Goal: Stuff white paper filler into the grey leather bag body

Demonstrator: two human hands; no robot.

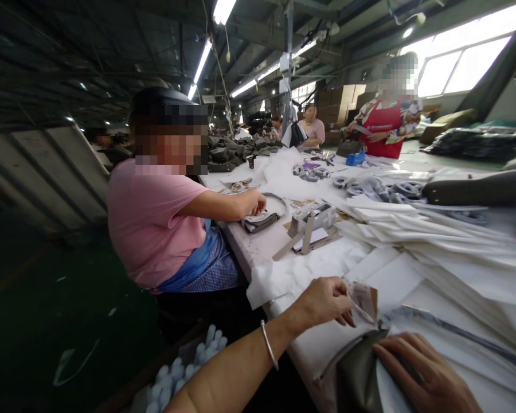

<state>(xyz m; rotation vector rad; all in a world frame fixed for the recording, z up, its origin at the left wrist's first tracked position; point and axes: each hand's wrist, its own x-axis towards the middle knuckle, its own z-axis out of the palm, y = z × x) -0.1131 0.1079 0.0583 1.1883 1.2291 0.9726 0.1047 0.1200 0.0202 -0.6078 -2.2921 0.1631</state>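
Grey-green leather piece (359,373) lies at the frame's lower right under our flat, unclenched right hand (421,376). Our left hand (327,301) pinches a paper tag (364,302) just above it. We judge the thin tag could slip or tear if the pinch shifts.

Strip lights (202,60) hang over a long table (258,244); green floor (47,321).
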